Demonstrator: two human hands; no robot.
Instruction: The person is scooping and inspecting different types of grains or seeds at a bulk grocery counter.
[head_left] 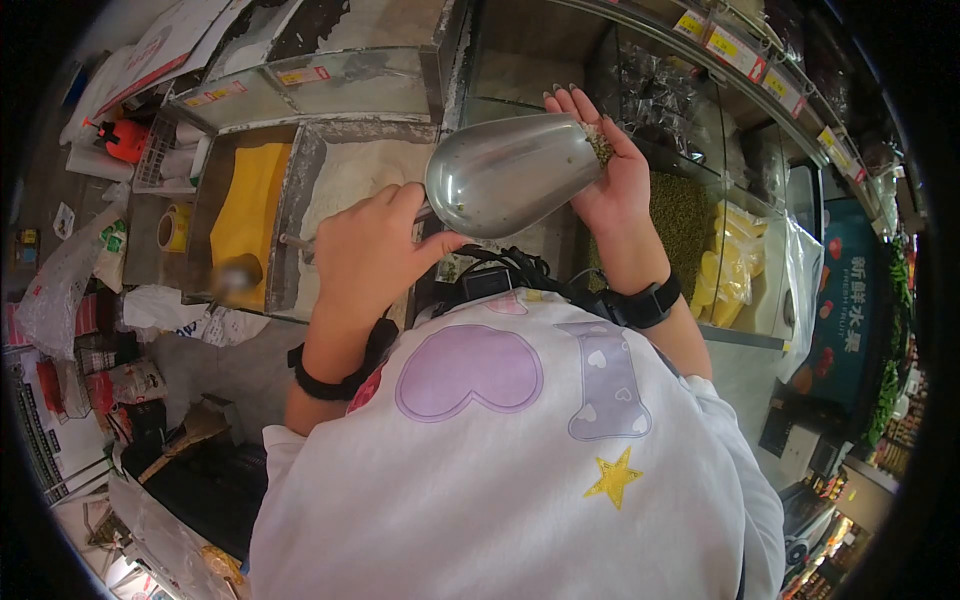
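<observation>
Metal scoop (pixel 510 175) looks light, stiff and slippery, best held by its handle, left hand (pixel 368 240) clenched there, right hand (pixel 614 198) outspread beneath its mouth.

Scoop (pixel 510 175) lies between the hands — left hand (pixel 370 240) at its handle end, right hand (pixel 622 185) at its mouth, grains (pixel 601 146) between mouth and palm. Left of the scoop: bin of powder (pixel 345 180), then bin of meal (pixel 248 195), tape roll (pixel 173 228) farther left. Right, past the right wrist: small beans (pixel 680 215), then wrapped packets (pixel 735 255) — price labels (pixel 735 48) on the rail beyond.
</observation>
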